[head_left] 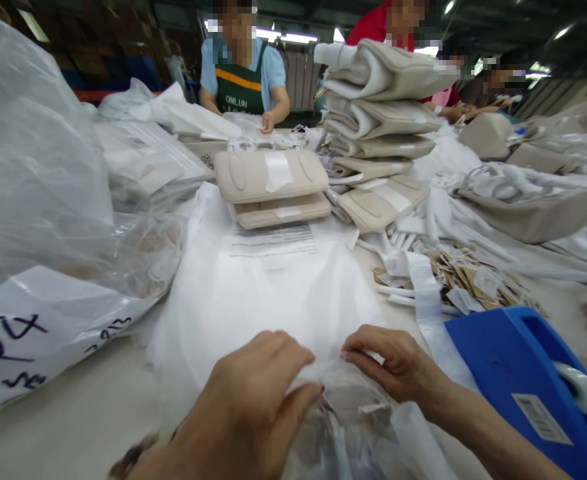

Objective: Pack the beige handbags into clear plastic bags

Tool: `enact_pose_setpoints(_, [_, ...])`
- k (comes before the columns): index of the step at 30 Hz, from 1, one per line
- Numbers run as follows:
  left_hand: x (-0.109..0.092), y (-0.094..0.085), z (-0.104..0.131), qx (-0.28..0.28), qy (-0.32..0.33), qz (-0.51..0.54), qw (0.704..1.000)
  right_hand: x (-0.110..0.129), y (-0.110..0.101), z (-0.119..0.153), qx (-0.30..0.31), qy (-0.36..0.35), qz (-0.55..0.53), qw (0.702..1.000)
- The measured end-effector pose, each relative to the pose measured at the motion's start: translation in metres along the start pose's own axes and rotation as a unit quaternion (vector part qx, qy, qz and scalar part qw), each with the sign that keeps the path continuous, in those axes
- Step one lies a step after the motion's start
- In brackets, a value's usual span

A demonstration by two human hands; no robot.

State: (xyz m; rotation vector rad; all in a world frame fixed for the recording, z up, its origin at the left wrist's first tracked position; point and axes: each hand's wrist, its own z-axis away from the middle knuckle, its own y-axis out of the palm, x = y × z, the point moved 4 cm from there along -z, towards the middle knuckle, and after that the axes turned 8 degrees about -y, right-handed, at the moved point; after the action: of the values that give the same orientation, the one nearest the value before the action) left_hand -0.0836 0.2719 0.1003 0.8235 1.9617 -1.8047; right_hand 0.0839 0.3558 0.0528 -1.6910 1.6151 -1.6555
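Low in the view, a clear plastic bag (358,407) lies between my two hands, with something pale and grey inside. My right hand (393,363) pinches the bag's upper edge between thumb and forefinger. At the bag's left side is my left hand (253,400), its thumb and fingers apart, with the fingertips at the white edge. Beyond them lies a pile of white translucent bags (273,300) with printed lines. Two folded beige bags (273,177) with white strips round them rest on its far end.
A blue tape dispenser (538,380) stands at the right, near cardboard tags (478,277). Folded beige bags (383,120) are stacked behind. Large plastic bags (38,167) fill the left. Across the table, a person in a green apron (240,87) handles something white.
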Motion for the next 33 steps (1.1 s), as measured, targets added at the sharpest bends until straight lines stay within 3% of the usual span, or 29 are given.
enact_pose_setpoints(4, [0.015,0.024,-0.054,0.091,-0.067,-0.037,0.993,0.000,-0.006,-0.009,-0.023,0.042,0.040,0.998])
enact_pose_setpoints(8, [0.006,0.034,-0.070,0.156,-0.046,-0.100,0.982,0.002,-0.011,-0.018,-0.014,0.060,0.076,0.995])
enact_pose_setpoints(12, [0.008,0.030,-0.067,0.166,-0.011,-0.204,0.965,0.004,-0.013,-0.019,-0.006,0.057,0.084,0.995])
enact_pose_setpoints(18, [0.032,0.018,-0.048,0.178,-0.031,-0.292,0.939,0.008,-0.005,-0.007,0.021,-0.053,0.153,0.987])
enact_pose_setpoints(21, [0.048,0.010,-0.035,0.181,-0.077,-0.312,0.929,0.007,-0.003,0.002,0.039,-0.081,0.196,0.976])
enact_pose_setpoints(25, [0.062,-0.003,-0.021,0.162,-0.172,-0.281,0.930,0.012,-0.007,0.007,0.070,-0.103,0.176,0.976])
enact_pose_setpoints(30, [0.067,-0.020,-0.016,0.130,-0.277,-0.181,0.935,0.015,-0.010,0.005,0.143,-0.079,0.198,0.966])
enact_pose_setpoints(33, [0.071,-0.027,-0.014,0.121,-0.272,-0.218,0.929,0.007,-0.014,0.010,0.141,-0.031,0.272,0.951])
